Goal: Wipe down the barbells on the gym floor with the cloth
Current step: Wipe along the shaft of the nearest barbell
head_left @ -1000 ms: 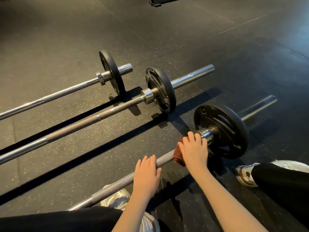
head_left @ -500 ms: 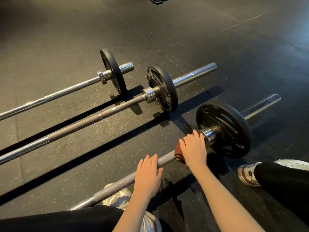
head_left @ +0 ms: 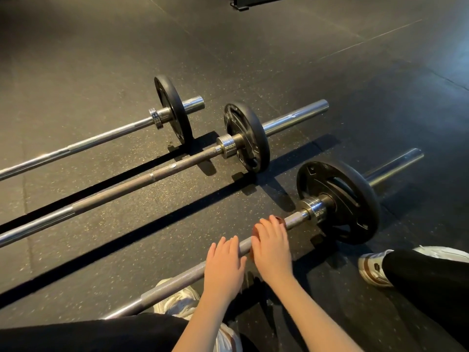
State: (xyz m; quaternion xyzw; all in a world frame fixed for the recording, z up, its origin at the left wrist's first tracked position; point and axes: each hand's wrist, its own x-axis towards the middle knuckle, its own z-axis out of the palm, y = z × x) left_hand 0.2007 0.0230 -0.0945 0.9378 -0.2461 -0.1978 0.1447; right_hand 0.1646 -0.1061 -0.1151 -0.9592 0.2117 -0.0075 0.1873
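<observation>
Three barbells lie side by side on the dark rubber floor, each with a black plate at its right end. On the nearest barbell (head_left: 295,219), my right hand (head_left: 272,246) presses a reddish-brown cloth (head_left: 280,219) around the shaft, a short way left of the chrome collar and plate (head_left: 340,201). Most of the cloth is hidden under my fingers. My left hand (head_left: 224,262) rests on the same shaft just to the left, fingers curled over it. The middle barbell (head_left: 142,182) and far barbell (head_left: 101,139) lie untouched beyond.
My white shoes (head_left: 373,266) and black trouser legs sit at the bottom right and bottom left, the left shoe (head_left: 177,301) under the nearest bar. A dark equipment base (head_left: 253,2) stands at the far top edge. Long shadows run between the bars.
My right hand with the cloth has slid left along the nearest bar, away from the collar and toward my left hand. The left hand has stayed in place.
</observation>
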